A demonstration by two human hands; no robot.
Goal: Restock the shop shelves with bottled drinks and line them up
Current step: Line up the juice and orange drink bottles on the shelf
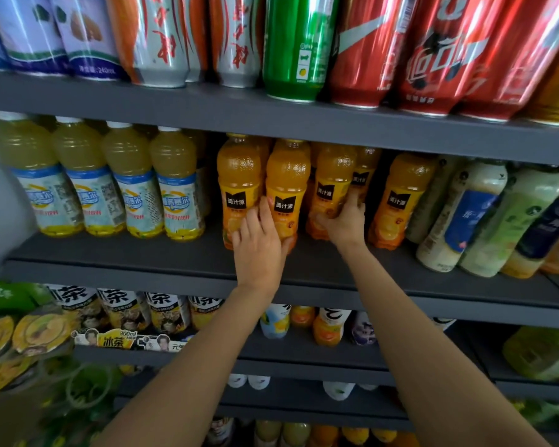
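Observation:
Orange juice bottles with black labels stand in a group on the middle dark grey shelf (142, 253). My left hand (259, 240) grips the lower part of the second orange bottle (288, 175), its fingers also against the first orange bottle (238, 175) on the left. My right hand (344, 224) holds the base of the third orange bottle (334, 175), thumb across its front. A further orange bottle (400, 195) stands apart on the right, untouched. More orange bottles stand behind, partly hidden.
Pale yellow drink bottles (126, 188) line the shelf's left part; white and green bottles (497, 221) lean at the right. Cans (304, 46) fill the shelf above. Tea bottles (126, 308) and other drinks occupy the lower shelves.

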